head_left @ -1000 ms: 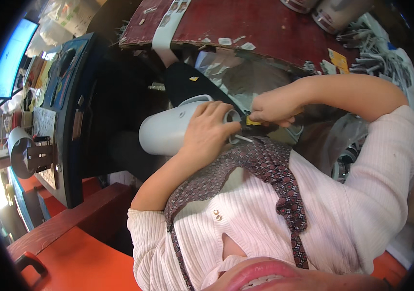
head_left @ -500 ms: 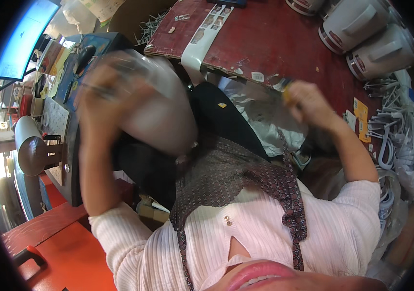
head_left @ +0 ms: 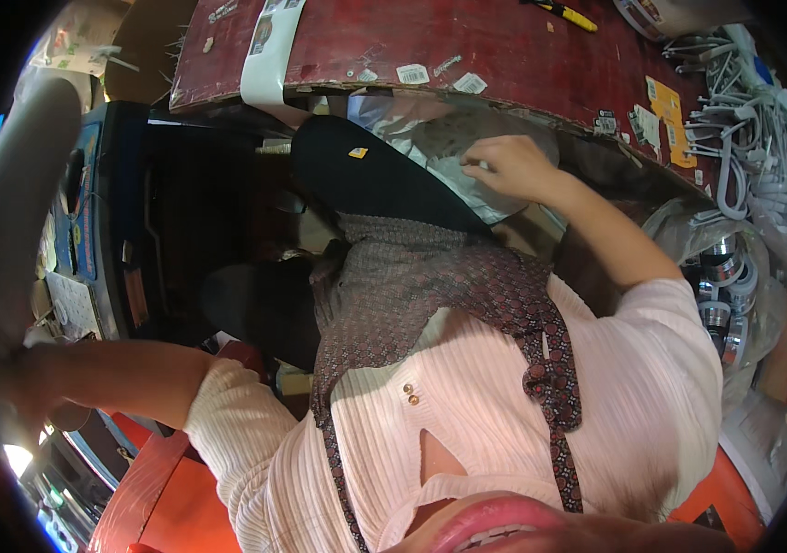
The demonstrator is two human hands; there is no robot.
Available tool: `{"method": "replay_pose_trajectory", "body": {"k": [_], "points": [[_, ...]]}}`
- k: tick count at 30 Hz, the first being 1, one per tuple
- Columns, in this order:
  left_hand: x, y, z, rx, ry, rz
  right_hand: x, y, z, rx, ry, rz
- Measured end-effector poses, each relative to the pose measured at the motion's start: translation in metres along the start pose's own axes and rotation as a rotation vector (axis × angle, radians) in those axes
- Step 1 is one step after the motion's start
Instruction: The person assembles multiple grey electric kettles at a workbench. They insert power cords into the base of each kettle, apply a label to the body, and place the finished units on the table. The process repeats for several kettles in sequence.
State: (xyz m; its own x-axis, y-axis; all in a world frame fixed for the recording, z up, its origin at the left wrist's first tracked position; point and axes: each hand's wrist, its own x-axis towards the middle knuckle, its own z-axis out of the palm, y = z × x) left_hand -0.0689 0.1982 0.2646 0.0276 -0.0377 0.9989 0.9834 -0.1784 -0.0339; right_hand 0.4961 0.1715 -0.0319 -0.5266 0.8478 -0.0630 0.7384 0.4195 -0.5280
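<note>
At the far left, my left hand [head_left: 20, 382] is dark and blurred near the picture's rim, closed at the lower end of a tall whitish jug-like container [head_left: 29, 175], which is smeared by motion. My right hand [head_left: 509, 170] hovers over my lap by the red table's near edge, fingers loosely bent and a little apart, with nothing in them. Beneath it lies a crumpled whitish plastic bag [head_left: 449, 147]. A yellow and black utility knife [head_left: 573, 14] rests on the red table [head_left: 357, 41], beyond my right hand.
A printed white strip [head_left: 267, 69] hangs over the table's edge. Scattered labels [head_left: 412, 74] stick to its top. At right are grey-white handles [head_left: 734, 157] and a clear bag of shiny ring-shaped parts [head_left: 725, 286]. A dark bench [head_left: 112, 203] stands left.
My left hand and the whitish container swung from my lap to the far left. The utility knife left my right hand and lies on the table. The view turned.
</note>
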Motion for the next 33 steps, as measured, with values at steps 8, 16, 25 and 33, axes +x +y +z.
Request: {"method": "replay_pose_trajectory", "body": {"k": [8,16,25,33], "points": [[-0.024,0.080,-0.075,-0.237,-0.020,-0.074,0.095,0.169,0.167,-0.118,-0.091,0.550],[-0.105,0.110,-0.140,-0.434,-0.446,-0.353,0.090,0.121,0.126,-0.346,-0.063,0.415],[-0.159,0.176,-0.095,-0.635,-0.801,-0.180,0.044,-0.061,0.060,0.742,0.392,0.142],[-0.126,0.184,-0.130,-0.597,-0.746,-0.117,0.074,-0.098,0.090,0.452,0.390,0.168]]}}
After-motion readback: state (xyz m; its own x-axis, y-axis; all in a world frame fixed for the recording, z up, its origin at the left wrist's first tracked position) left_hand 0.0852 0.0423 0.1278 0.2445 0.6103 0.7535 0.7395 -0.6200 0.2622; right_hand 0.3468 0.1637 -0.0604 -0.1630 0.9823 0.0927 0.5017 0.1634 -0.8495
